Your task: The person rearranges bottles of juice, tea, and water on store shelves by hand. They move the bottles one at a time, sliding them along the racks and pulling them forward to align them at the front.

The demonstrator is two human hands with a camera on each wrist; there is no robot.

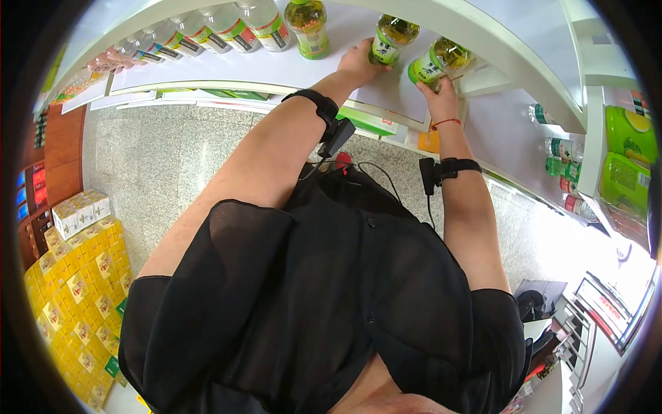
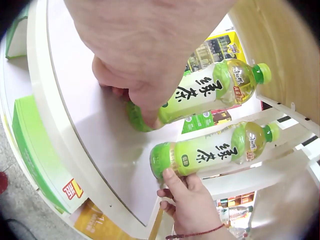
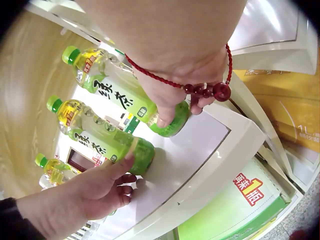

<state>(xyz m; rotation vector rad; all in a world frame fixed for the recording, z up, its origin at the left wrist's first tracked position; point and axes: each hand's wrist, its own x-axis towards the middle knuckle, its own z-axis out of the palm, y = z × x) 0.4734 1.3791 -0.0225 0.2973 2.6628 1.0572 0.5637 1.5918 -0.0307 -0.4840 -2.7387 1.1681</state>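
My left hand [image 1: 358, 63] grips a green tea bottle [image 1: 387, 47] low on its body, thumb and fingers around the base in the right wrist view. A second green tea bottle [image 1: 433, 63] is held near its base by my right hand [image 1: 443, 102], which wears a red beaded bracelet [image 3: 205, 91]. Both bottles have green caps and pale green labels with dark characters, and they stand side by side at the white shelf's [image 1: 407, 90] front edge. In the left wrist view, my left hand [image 2: 140, 60] covers the lower part of its bottle.
A third green tea bottle [image 1: 308, 31] stands left of my left hand, beside a row of clear bottles [image 1: 265, 27]. Shelf uprights and a side shelf [image 1: 496, 131] lie to the right. Green boxes [image 3: 235, 205] sit below the shelf edge. Yellow cartons [image 1: 76, 297] are stacked behind.
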